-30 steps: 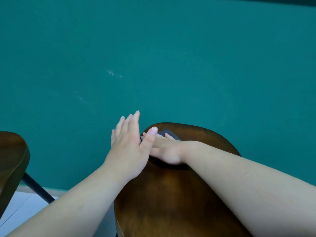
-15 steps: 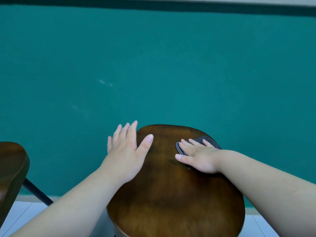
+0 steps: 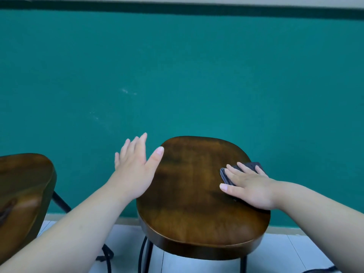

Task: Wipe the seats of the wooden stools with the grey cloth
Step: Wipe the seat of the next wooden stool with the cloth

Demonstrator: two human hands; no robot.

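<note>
Grey cloth (image 3: 254, 166) pinned flat under right hand (image 3: 250, 189) for wiping stool (image 3: 189, 194); left hand (image 3: 136, 170) splayed, empty, likely steadying

A flat teal wall (image 3: 197, 75) fills most of the view, marked by a few faint pale scuffs (image 3: 128, 92) left of centre. Along its top runs a darker green band (image 3: 197, 9), and above that a strip of pale wall (image 3: 256, 1) shows at the upper edge. At the bottom a light skirting board (image 3: 285, 230) meets a floor of pale tiles (image 3: 275, 255) with thin dark joints, and the light is soft and even with no hard shadows.
</note>
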